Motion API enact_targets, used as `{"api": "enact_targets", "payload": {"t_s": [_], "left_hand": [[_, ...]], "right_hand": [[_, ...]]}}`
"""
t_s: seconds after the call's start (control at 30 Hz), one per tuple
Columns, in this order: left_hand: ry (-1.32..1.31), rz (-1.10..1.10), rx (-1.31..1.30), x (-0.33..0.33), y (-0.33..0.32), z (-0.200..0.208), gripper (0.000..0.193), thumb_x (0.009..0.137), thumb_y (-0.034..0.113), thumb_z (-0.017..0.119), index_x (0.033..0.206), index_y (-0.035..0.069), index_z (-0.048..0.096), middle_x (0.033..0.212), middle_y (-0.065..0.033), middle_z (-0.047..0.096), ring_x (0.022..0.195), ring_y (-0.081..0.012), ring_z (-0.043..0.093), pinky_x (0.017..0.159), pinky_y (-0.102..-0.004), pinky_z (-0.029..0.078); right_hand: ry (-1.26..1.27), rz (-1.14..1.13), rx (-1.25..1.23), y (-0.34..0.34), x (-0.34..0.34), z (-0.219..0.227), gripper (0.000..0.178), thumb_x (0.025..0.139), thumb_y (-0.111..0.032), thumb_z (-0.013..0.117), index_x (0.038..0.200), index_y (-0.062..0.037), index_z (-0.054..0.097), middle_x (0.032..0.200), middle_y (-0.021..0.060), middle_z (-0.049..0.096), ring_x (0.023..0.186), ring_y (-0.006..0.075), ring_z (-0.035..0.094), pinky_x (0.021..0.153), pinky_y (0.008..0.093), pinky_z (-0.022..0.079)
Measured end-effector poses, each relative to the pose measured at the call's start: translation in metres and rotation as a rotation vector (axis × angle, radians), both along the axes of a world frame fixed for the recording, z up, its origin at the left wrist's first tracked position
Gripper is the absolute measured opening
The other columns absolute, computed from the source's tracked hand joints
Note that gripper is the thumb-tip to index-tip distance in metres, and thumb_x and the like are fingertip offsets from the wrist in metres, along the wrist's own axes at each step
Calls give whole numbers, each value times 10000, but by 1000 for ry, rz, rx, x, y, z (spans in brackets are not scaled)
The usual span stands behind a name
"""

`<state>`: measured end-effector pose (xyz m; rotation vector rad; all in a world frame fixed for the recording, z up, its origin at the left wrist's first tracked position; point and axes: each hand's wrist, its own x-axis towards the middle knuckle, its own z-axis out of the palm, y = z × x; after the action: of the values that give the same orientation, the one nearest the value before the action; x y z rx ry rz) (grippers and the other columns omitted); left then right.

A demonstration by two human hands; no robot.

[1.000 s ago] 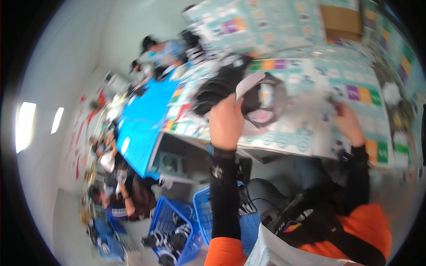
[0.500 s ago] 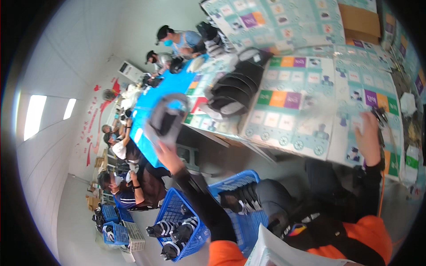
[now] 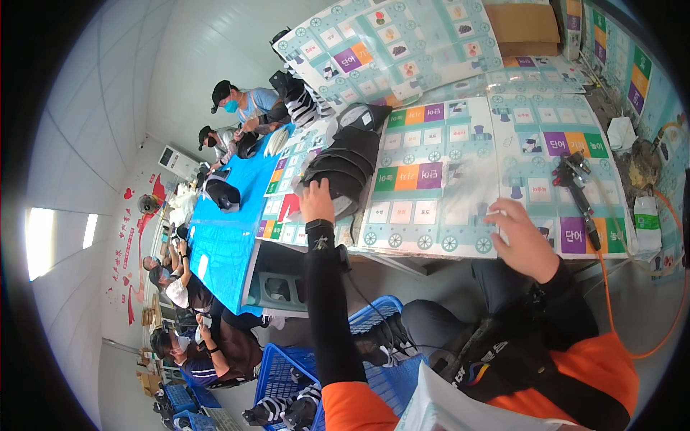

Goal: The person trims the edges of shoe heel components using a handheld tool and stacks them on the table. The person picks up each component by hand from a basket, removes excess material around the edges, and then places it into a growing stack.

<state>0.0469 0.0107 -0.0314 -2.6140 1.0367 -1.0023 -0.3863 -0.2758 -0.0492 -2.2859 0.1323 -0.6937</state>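
Observation:
My left hand (image 3: 316, 202) has its fingers closed on the near edge of a stack of black curved pieces that look like shoe uppers (image 3: 348, 159), with grey lining at their rims. The stack lies on its side along the table. Over the table's front edge, my right hand (image 3: 528, 243) is open and holds nothing, its fingers apart. Beyond it lies a small spray gun (image 3: 573, 188) joined to an orange hose (image 3: 605, 287). A single black upper (image 3: 221, 192) rests apart on the blue table cover (image 3: 233, 237).
Printed sheets (image 3: 431, 205) cover my worktable. Blue baskets (image 3: 269, 373) of black-and-white uppers stand below, near my legs. A white packet (image 3: 622, 134) and a green-and-white packet (image 3: 646, 224) lie at the right. Several people (image 3: 248, 108) work around the blue table.
My left hand has gone from beside a blurred grey-and-black upper to the stack. A black upper now rests on the blue cover. My right hand has moved away from the spray gun.

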Motion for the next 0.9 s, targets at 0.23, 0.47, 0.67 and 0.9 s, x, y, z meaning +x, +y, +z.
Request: {"api": "enact_targets", "payload": {"t_s": [0.23, 0.47, 0.67, 0.9], "left_hand": [[116, 188, -245, -165, 73, 92, 449, 970, 72, 582, 1406, 144, 664, 1156, -153, 676, 1015, -373, 695, 817, -473, 568], [579, 170, -592, -353, 120, -36, 500, 902, -36, 609, 1384, 72, 684, 1295, -199, 719, 1198, -396, 690, 1003, -432, 553], [1075, 215, -766, -402, 141, -167, 418, 1005, 181, 681, 1404, 56, 671, 1269, -206, 736, 1117, -320, 742, 947, -357, 562], [1208, 237, -994, -373, 167, -210, 272, 1014, 145, 710, 1203, -46, 757, 1133, -137, 791, 1064, -151, 698, 970, -304, 532]], "right_hand": [[32, 320, 303, 35, 21, 12, 265, 940, -44, 681, 1204, -31, 689, 1096, 142, 682, 1024, 338, 681, 871, 415, 566], [-100, 770, 288, 134, 80, -73, 507, 960, -299, 765, 1393, -87, 611, 1324, 157, 599, 1228, 374, 600, 1059, 427, 499], [220, 746, 279, 180, 88, -199, 213, 939, -278, 755, 1080, -123, 789, 1003, 97, 738, 995, 343, 703, 871, 422, 556], [354, 634, 497, 178, 97, -208, 222, 858, -264, 842, 913, -51, 816, 878, 128, 789, 807, 260, 761, 751, 373, 571]]}}
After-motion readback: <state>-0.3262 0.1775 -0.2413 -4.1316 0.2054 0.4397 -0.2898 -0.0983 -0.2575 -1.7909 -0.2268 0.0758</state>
